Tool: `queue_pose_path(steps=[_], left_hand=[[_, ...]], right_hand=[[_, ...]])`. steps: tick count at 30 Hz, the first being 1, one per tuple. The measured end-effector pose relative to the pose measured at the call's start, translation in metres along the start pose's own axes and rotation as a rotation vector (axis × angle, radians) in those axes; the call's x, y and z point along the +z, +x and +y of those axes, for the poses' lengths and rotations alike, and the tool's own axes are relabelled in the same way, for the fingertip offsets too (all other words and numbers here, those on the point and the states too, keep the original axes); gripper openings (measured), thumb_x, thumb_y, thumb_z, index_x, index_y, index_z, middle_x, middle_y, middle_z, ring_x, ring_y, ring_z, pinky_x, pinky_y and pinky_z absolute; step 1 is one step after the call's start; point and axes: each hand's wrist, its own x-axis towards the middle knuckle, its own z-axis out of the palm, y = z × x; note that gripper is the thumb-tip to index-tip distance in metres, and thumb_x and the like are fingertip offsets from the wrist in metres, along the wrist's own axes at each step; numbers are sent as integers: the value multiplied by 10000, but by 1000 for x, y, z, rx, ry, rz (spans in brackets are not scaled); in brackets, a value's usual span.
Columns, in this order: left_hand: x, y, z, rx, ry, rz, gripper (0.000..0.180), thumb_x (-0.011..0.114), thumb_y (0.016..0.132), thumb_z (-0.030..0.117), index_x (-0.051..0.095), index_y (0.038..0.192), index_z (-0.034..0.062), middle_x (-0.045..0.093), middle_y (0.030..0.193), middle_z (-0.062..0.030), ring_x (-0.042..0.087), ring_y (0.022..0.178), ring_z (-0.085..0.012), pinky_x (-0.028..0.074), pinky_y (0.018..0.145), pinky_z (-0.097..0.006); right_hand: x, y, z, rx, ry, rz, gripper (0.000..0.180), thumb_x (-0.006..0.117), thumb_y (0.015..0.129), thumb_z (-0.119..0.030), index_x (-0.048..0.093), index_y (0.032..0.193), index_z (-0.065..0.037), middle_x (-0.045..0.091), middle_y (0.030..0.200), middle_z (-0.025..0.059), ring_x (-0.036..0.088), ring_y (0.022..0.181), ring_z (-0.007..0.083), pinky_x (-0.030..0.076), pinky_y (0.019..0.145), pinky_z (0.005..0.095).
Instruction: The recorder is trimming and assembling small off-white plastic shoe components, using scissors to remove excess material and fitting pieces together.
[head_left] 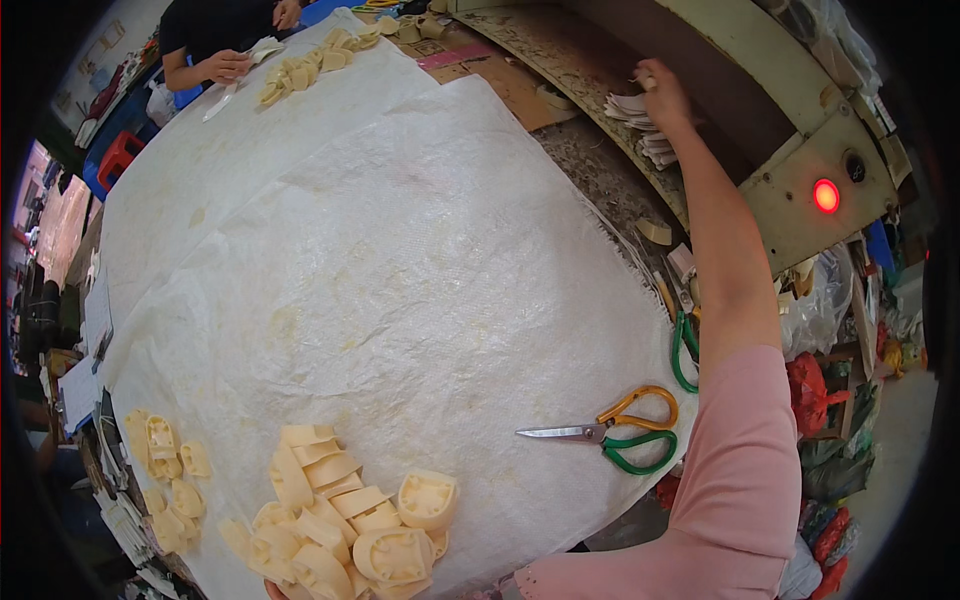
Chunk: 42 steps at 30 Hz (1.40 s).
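Observation:
My right arm, in a pink sleeve, stretches to the far right. My right hand (660, 92) is at the mouth of a metal machine, fingers curled closed; whatever small pale thing they hold, if any, cannot be made out. Just below it lies a stack of white strips (655, 148). At the lower edge a heap of cream-coloured moulded pieces (330, 520), curved like heel cups, rests on the white sheet. A sliver of skin, seemingly my left hand (274, 590), shows under the heap's near edge; its fingers are hidden.
Scissors (600, 432) with orange and green handles lie on the white sheet (400, 260). More cream pieces (170, 470) sit at the left edge. Across the table a person in black (225, 65) handles white strips beside another pile (310, 68). The machine (800, 200) has a lit red lamp.

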Motion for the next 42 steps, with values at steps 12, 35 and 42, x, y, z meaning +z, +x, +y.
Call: queue_pose_path(steps=[12,35,42], left_hand=[[-7,1,1,74,30,-64,799,506,867,516,270,1374,-54,345,1360,-237,360,1239,-354,278,1043,-451],[-9,1,-17,129,132,26,889,550,811,612,329,1336,-70,407,1316,-268,442,1174,-380,362,986,-487],[-6,4,-3,128,208,32,848,519,844,597,343,1332,-73,405,1323,-256,443,1174,-375,366,982,-474]], right_hand=[[-39,-38,-45,-371,-528,130,305,474,848,-32,555,1132,-103,495,1296,80,513,1157,297,482,909,412],[-7,-4,-24,-265,-557,-473,310,566,741,62,621,1019,-65,607,1073,105,577,1041,303,472,860,411],[-3,-7,-32,-395,-622,-423,234,539,754,49,612,955,-45,603,1021,129,578,1015,321,463,853,422]])
